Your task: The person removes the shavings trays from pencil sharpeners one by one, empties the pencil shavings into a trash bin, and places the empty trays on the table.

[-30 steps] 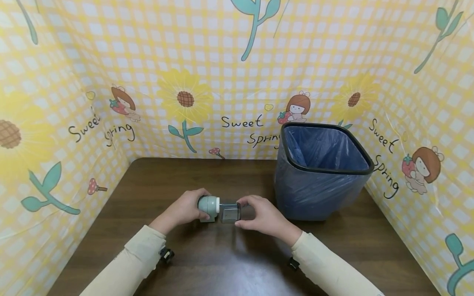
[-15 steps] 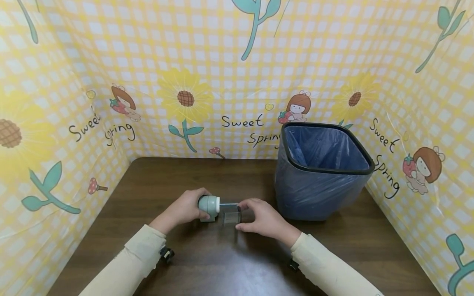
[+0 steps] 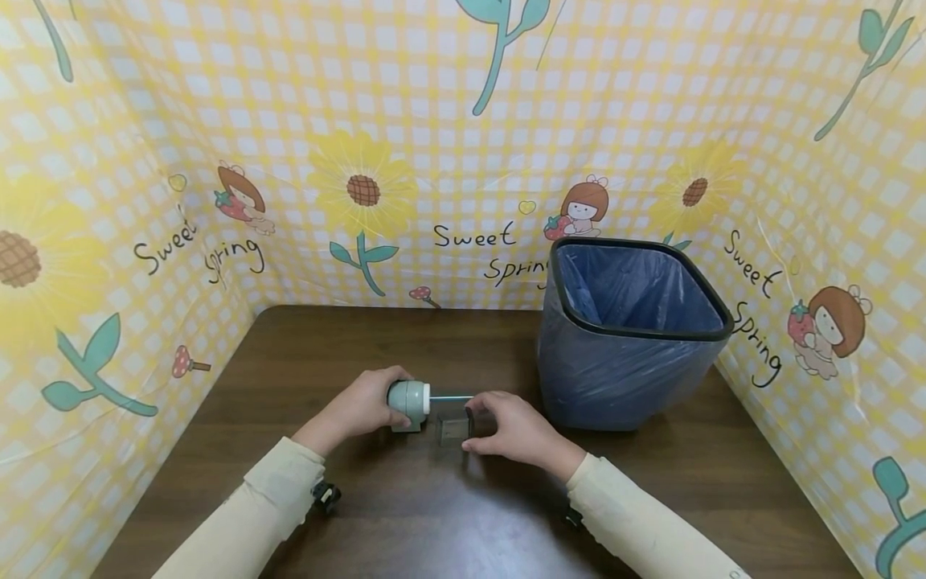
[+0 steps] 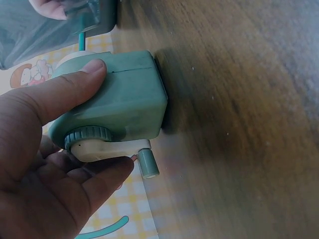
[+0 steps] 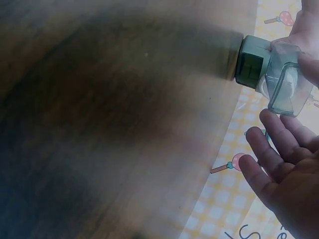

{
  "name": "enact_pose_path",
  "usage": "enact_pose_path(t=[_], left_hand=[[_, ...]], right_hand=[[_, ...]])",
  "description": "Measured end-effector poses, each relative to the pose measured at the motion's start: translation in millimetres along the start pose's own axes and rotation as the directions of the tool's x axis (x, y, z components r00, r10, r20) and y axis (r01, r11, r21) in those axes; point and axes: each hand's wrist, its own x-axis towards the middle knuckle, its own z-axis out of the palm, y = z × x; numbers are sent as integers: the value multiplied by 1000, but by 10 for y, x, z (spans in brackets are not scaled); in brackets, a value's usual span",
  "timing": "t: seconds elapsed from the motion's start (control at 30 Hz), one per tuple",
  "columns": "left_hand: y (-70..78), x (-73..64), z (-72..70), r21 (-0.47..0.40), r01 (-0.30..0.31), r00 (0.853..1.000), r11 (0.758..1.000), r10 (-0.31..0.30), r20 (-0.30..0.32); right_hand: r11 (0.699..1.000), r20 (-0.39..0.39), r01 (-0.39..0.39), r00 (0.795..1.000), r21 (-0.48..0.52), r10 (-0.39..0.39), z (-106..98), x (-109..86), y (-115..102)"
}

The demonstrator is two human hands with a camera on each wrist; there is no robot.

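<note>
My left hand (image 3: 367,402) grips a green hand-crank pencil sharpener (image 3: 409,402) on its side, thumb across its casing. The crank handle (image 4: 148,163) shows beside the fingers in the left wrist view. From the sharpener's white front a blue-green pencil (image 3: 450,398) sticks out to the right, its far end hidden by my right fingers. My right hand (image 3: 521,428) holds a clear shavings box (image 3: 454,431) between thumb and fingers, just apart from the sharpener and below the pencil. In the right wrist view, the box (image 5: 285,89) overlaps the green sharpener body.
A waste bin (image 3: 628,382) with a bluish liner and black rim stands to the right behind my right hand. The brown wooden table (image 3: 347,346) meets yellow checked cloth (image 3: 463,161) at the back and sides.
My right hand has brought the clear box slightly down and to the right, away from the sharpener's front, so the pencil now shows plainly. My left hand and the sharpener have stayed put.
</note>
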Motion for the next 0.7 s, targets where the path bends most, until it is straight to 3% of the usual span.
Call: enact_pose_path(t=[0.7], left_hand=[[17,-3,-20,-18,12,1000,1000,-12,13]], right_hand=[[999,53,-14,998,-33,16,56,0,39]])
